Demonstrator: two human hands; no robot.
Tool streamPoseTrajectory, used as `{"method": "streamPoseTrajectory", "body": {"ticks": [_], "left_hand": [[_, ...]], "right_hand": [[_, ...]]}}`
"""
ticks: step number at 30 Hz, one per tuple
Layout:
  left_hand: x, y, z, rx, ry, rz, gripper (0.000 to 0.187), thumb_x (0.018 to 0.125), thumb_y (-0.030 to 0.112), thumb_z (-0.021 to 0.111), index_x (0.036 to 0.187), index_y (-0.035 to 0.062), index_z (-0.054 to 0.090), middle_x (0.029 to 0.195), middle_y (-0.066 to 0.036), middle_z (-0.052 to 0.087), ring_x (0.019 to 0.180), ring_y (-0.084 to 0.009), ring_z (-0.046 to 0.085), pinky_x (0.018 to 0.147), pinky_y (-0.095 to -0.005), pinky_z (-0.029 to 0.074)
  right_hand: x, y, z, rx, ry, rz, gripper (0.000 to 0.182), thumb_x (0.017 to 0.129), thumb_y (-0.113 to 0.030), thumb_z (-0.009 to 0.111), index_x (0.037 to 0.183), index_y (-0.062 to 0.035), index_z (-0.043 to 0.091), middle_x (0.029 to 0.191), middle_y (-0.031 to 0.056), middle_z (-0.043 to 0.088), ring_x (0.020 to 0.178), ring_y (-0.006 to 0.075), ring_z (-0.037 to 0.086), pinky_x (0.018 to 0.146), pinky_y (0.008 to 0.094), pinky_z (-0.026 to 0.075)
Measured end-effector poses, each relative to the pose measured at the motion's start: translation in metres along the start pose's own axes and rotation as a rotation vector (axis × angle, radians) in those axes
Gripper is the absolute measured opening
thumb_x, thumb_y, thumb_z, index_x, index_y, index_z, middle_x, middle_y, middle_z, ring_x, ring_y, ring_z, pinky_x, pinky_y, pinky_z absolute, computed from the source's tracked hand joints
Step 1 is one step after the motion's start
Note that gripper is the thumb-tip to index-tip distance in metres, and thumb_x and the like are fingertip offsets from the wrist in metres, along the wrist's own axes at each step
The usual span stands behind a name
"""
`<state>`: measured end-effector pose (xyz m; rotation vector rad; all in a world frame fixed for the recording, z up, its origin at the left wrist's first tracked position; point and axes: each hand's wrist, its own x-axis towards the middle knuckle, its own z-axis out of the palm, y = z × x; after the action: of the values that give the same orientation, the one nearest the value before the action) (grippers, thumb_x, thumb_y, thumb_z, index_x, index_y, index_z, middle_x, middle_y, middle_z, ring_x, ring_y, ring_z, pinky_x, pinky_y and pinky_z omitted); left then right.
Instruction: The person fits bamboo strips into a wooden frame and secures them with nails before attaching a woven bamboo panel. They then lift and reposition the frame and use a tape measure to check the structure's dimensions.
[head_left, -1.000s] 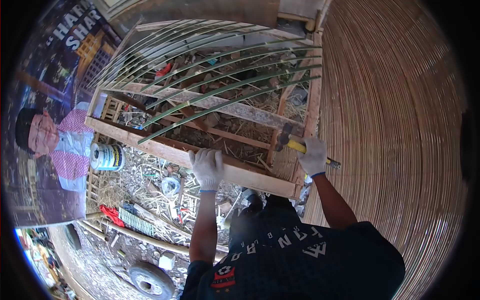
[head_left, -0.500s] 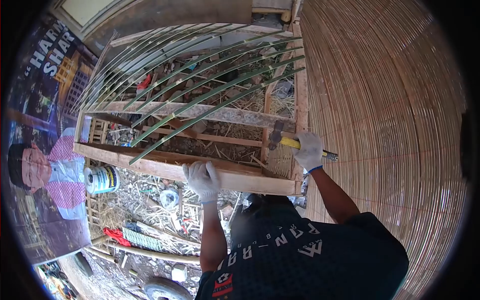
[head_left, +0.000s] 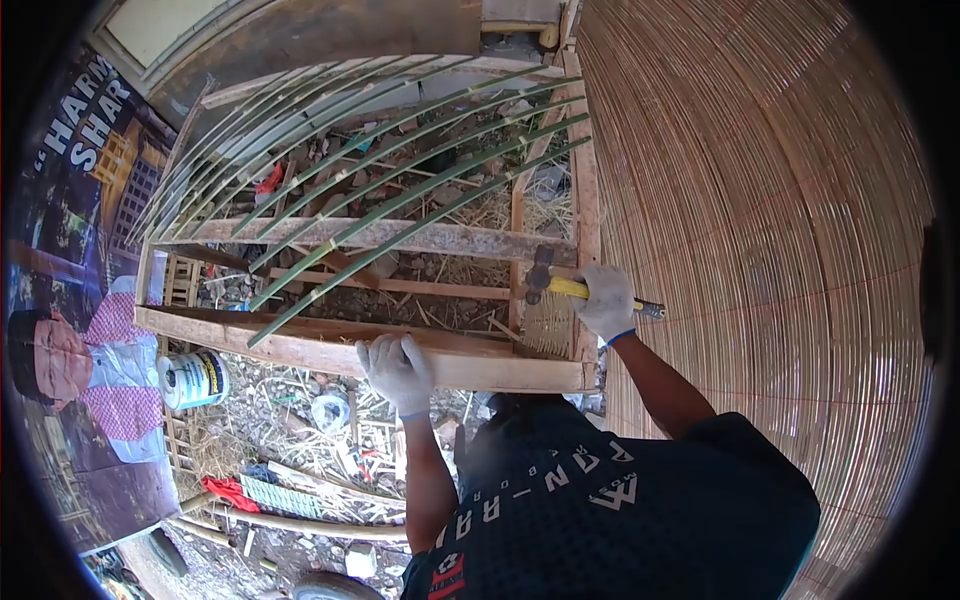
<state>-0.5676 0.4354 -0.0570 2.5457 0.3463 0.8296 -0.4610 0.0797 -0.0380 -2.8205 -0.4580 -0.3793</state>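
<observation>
In a white glove, my right hand (head_left: pixel 606 303) is closed around the yellow-and-black handle of a hammer (head_left: pixel 566 286). The dark metal hammer head points left, above the right end of a wooden frame (head_left: pixel 460 370). My left hand (head_left: pixel 395 375), also gloved, rests against the front beam with its fingers curled at the top edge. Whether something small is pinched there is hidden. Several green bamboo strips (head_left: pixel 400 222) lie slantwise across the frame, their near ends reaching toward the front beam.
A bamboo-slat screen (head_left: pixel 740 240) rises along the right. On the left hang a printed banner (head_left: pixel 70 230) and, below the frame's corner, stands a paint can (head_left: pixel 195 380). Bamboo scraps, straw, a red cloth (head_left: pixel 230 492) and a tyre (head_left: pixel 335 585) lie on the littered ground.
The view has shifted slightly, so the frame and both hands appear a little further left. My right hand still holds the hammer and my left hand stays at the front beam.
</observation>
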Motion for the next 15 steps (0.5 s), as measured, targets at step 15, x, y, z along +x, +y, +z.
{"method": "streamPoseTrajectory", "body": {"ticks": [15], "left_hand": [[0.0, -0.002, 0.003, 0.027, 0.035, 0.038, 0.031, 0.098, 0.022, 0.056, 0.076, 0.0051, 0.068, 0.091, -0.012, 0.071, 0.096, -0.0336, 0.067, 0.117, -0.0574, 0.036]], "right_hand": [[0.002, -0.001, -0.001, 0.062, -0.02, 0.003, 0.022, 0.076, -0.019, 0.078, 0.094, -0.0147, 0.066, 0.09, 0.0047, 0.066, 0.093, 0.0276, 0.067, 0.09, 0.0445, 0.048]]}}
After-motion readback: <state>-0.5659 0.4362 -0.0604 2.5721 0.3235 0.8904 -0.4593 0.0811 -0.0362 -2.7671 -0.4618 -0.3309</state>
